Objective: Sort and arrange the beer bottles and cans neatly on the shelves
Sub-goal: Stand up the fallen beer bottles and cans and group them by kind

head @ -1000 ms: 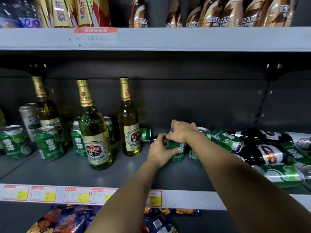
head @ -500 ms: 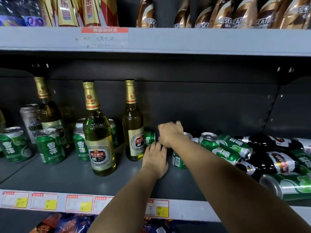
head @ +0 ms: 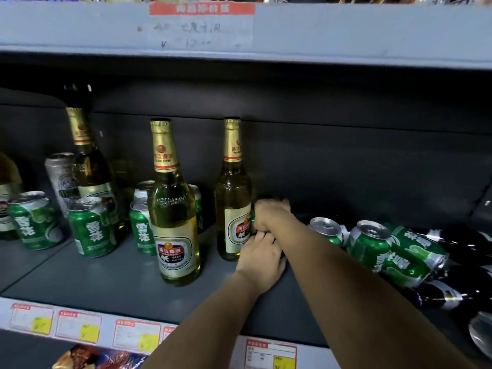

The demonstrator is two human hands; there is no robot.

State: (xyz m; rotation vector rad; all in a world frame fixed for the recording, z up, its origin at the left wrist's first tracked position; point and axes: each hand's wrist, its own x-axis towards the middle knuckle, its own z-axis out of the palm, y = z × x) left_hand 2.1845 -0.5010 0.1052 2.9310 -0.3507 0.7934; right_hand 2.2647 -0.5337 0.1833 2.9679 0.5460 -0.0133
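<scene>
1. At 12 o'clock from the left hand point(head: 262, 258), just right of the rear gold-neck bottle point(head: 233, 198), the right hand point(head: 270, 214) reaches to the back of the shelf point(head: 80, 275).
2. Its fingers curl over something green, perhaps a can; blur hides it, so I cannot tell what it grasps.
3. Left hand lies on the shelf, fingers toward the right wrist; its grasp is hidden too.
4. Front gold-neck bottle point(head: 174, 217) stands upright at 9 o'clock from the hands, long axis vertical, cap up.
5. Green cans point(head: 91, 227) stand upright further at 9 o'clock.
6. At 3 o'clock, one green can point(head: 368, 242) stands, and another can point(head: 411, 255) lies on its side, its long axis going from the back left to the front right.
7. Dark bottles point(head: 466, 243) lie beside them.
</scene>
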